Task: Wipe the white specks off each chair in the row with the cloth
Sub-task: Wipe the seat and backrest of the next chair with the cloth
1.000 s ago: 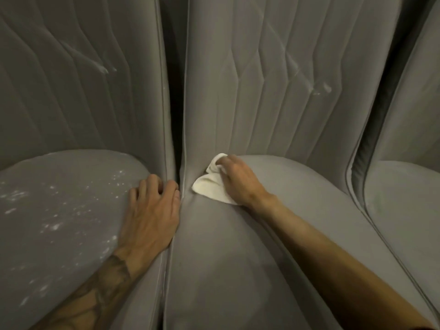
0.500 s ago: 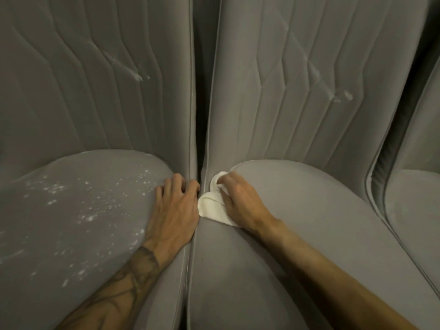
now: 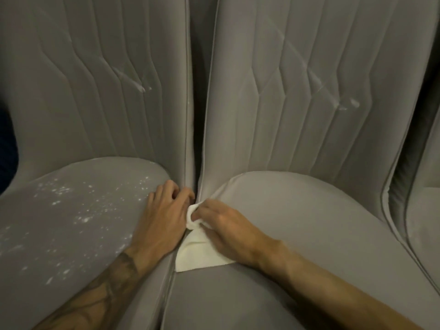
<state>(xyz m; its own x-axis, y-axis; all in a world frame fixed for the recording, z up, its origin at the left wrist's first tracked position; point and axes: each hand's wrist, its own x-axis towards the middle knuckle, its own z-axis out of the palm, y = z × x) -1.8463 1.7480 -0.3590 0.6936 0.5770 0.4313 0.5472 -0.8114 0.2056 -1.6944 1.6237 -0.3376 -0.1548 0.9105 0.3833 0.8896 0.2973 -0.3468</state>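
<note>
Grey upholstered chairs stand side by side. The left chair's seat (image 3: 71,234) is scattered with white specks (image 3: 85,217). The middle chair's seat (image 3: 297,222) looks free of specks. My right hand (image 3: 223,225) grips a white cloth (image 3: 197,251) at the left edge of the middle seat, beside the narrow gap between the two chairs. My left hand (image 3: 162,217) rests palm down on the right edge of the speckled seat, its fingertips bent at the gap. White smears mark the left backrest (image 3: 140,86) and the middle backrest (image 3: 350,103).
A third grey chair (image 3: 426,222) shows at the right edge. The dark gap (image 3: 195,115) runs up between the two backrests. A dark area (image 3: 7,151) lies beyond the left chair.
My view has shifted left, so the chairs appear further right. My right hand has drawn the cloth along the seat edge toward me, and more cloth trails below it. My left hand stays on the left seat.
</note>
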